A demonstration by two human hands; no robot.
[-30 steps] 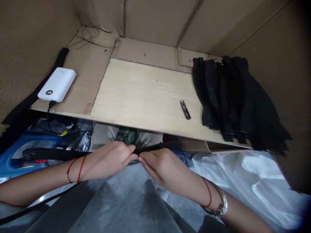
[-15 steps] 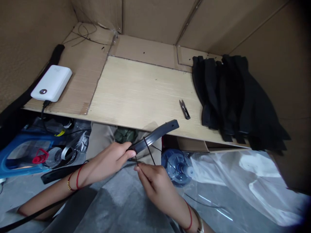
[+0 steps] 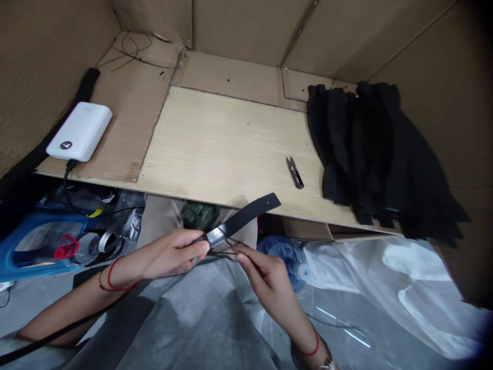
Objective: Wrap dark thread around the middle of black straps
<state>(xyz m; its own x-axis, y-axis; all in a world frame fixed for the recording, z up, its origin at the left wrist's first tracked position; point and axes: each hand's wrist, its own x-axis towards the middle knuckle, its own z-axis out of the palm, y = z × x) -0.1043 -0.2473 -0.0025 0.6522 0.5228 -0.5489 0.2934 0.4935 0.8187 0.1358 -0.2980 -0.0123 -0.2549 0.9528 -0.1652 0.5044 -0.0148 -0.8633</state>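
Centrally, we see the left hand (image 3: 169, 253) clamped on a black strap (image 3: 242, 218), the right hand (image 3: 267, 272) pinching a thin black thread (image 3: 221, 252); thread snips (image 3: 295, 172) lie beyond.

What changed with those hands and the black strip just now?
The black strip, gripped by the left hand, swung from crosswise to pointing up and right. The right hand moved apart, pinching a thin black cord. The thread snips, power bank and stacked strips stayed put.
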